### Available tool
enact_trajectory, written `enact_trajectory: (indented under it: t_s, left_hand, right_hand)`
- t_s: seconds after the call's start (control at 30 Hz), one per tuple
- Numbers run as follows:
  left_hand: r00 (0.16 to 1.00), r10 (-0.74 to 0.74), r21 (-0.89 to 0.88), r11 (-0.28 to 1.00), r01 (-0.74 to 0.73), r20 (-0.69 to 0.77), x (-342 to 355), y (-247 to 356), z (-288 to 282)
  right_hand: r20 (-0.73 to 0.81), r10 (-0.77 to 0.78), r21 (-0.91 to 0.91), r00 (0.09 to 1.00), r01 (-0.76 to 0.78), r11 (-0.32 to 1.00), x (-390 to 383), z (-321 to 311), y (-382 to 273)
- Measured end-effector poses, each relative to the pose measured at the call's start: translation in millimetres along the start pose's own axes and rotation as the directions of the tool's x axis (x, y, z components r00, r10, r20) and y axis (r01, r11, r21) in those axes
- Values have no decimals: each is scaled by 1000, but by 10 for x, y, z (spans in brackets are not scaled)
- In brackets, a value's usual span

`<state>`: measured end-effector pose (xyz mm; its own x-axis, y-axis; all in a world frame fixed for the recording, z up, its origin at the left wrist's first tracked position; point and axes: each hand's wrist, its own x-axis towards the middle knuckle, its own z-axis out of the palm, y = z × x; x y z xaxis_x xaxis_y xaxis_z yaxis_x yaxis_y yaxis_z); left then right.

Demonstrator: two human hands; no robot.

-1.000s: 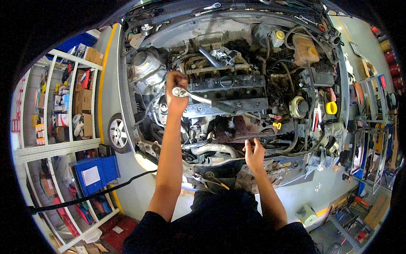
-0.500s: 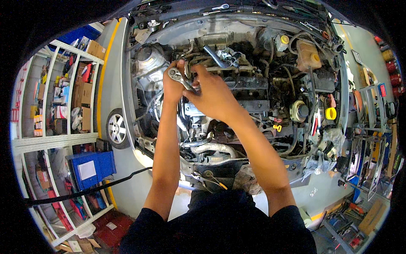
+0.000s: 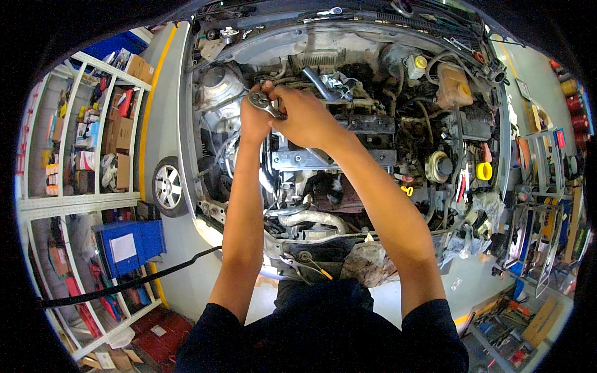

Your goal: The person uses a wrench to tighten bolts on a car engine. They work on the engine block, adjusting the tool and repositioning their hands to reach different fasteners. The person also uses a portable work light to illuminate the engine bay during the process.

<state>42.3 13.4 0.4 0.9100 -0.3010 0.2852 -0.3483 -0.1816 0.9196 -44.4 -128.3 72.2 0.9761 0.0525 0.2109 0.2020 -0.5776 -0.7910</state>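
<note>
A chrome ratchet wrench is in my hands over the left part of the open engine bay. My left hand is closed around its round head end, with fingertips showing just beyond it. My right hand wraps over the handle from the right, its fingers meeting my left hand. A dark length of what looks like the handle comes out below the right palm. Whatever lies under the ratchet head is hidden by my hands. The dark engine cover sits just right of and nearer than them.
A metal tube and crumpled cloth lie on the engine's far side. Pliers with an orange grip rest on the front edge. A yellow cap sits right. Shelves and a wheel stand left.
My right hand has moved slightly away from me and turned with the handle, which now lies flatter across. The left hand stays at the ratchet head. The whole view has shifted a little.
</note>
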Motion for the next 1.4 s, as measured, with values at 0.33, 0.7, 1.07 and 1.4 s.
enact_trajectory:
  t_s: [0.33,0.7,1.07,1.4]
  left_hand:
    - [995,-95,-48,994,94,-18,5,3,-47]
    - [996,-67,35,997,70,-60,-28,-88,-82]
    - [994,21,78,997,-13,-103,-112,-206,45]
    - [891,120,249,968,-8,-438,-507,-197,-74]
  right_hand:
    - [88,16,-73,996,-9,997,63,-48,-75]
    - [112,12,-142,994,4,990,94,-21,-160]
    - [50,-17,-590,999,43,806,231,81,-189]
    - [531,-120,-599,839,472,646,748,184,-592]
